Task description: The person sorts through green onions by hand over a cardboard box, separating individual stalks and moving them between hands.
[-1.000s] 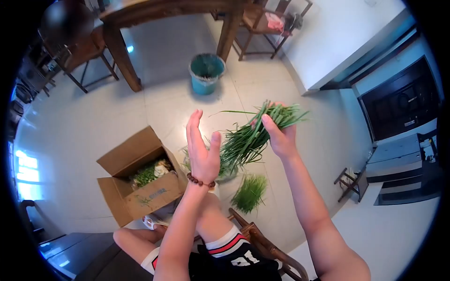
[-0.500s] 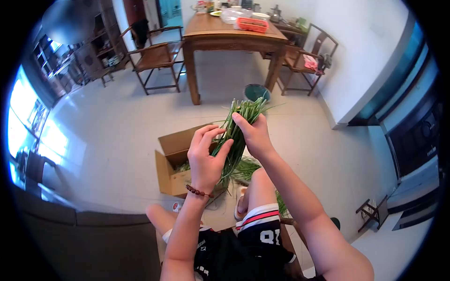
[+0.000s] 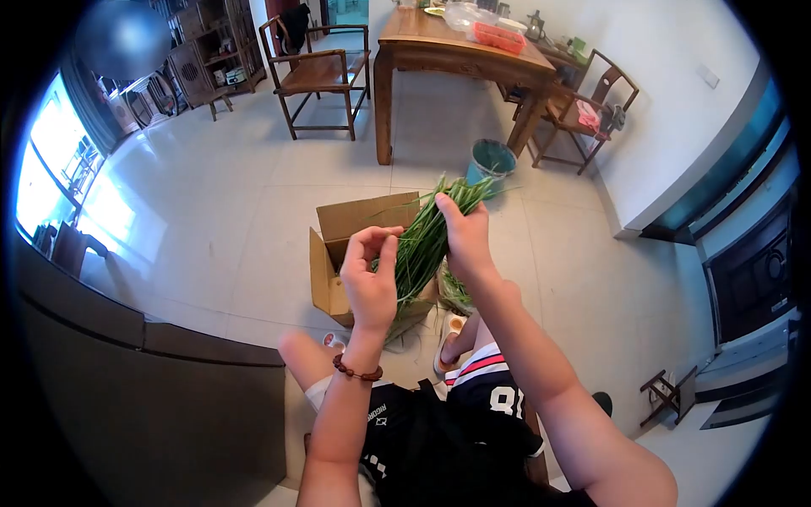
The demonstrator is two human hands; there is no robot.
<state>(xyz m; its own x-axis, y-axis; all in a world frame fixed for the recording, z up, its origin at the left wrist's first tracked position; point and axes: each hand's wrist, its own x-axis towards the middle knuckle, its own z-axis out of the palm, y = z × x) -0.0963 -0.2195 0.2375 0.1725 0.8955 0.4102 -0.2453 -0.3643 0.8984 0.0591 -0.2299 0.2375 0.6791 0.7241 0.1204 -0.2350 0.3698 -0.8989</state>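
Observation:
A thick bunch of long green stalks (image 3: 425, 247) is held up over the floor, its lower ends hanging down to the left. My right hand (image 3: 467, 237) is wrapped round the upper part, thumb on top. My left hand (image 3: 370, 275), with a brown bead bracelet at the wrist, is beside the bunch on the left, thumb and fingertips pinched together; a thin strand seems to be at the fingertips. Behind the hands an open cardboard box (image 3: 365, 218) stands on the floor, partly hidden by them. More greens (image 3: 454, 291) lie in clear wrapping right of the box.
A teal bucket (image 3: 492, 162) stands beyond the bunch, near a wooden table (image 3: 465, 57). Wooden chairs (image 3: 319, 74) flank the table. A small folding stool (image 3: 669, 395) is at the right, and a dark sofa-like surface (image 3: 169, 406) at the lower left.
The view has tilted up and shifted. My left hand, apart from the bunch at first, has come beside it and closed its fingers to a pinch. My right hand still holds the bunch, now more upright.

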